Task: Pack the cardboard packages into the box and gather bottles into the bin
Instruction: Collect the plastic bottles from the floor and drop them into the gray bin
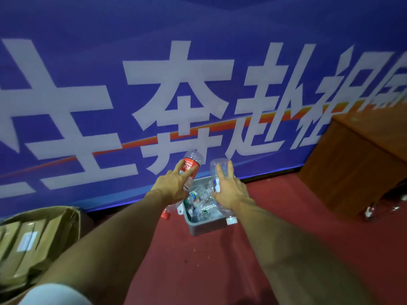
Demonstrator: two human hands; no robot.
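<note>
**A:** Bottles [203, 206] already heap up in the grey bin [204, 227] on the red floor [220, 260], and two more hang over it!

**B:** Who's got what?

**A:** Left hand [174, 188] grips the red-labelled bottle [190, 165] at the bin's eleven o'clock. Right hand [229, 192] wraps the clear bottle [220, 166] at one o'clock.

**B:** And the packing?

**A:** Cardboard packages [26, 238] sit inside the box [66, 219] at eight o'clock, flaps open. Nearly done, I'd say.

Blocking just beyond left hand [171, 186] and right hand [229, 190]: banner [88, 73]. Filling bin [204, 227] beneath: bottles [202, 205]. Standing well right: desk [352, 168]. Sitting well left: box [44, 234]. Lying open between: floor [198, 271].
</note>
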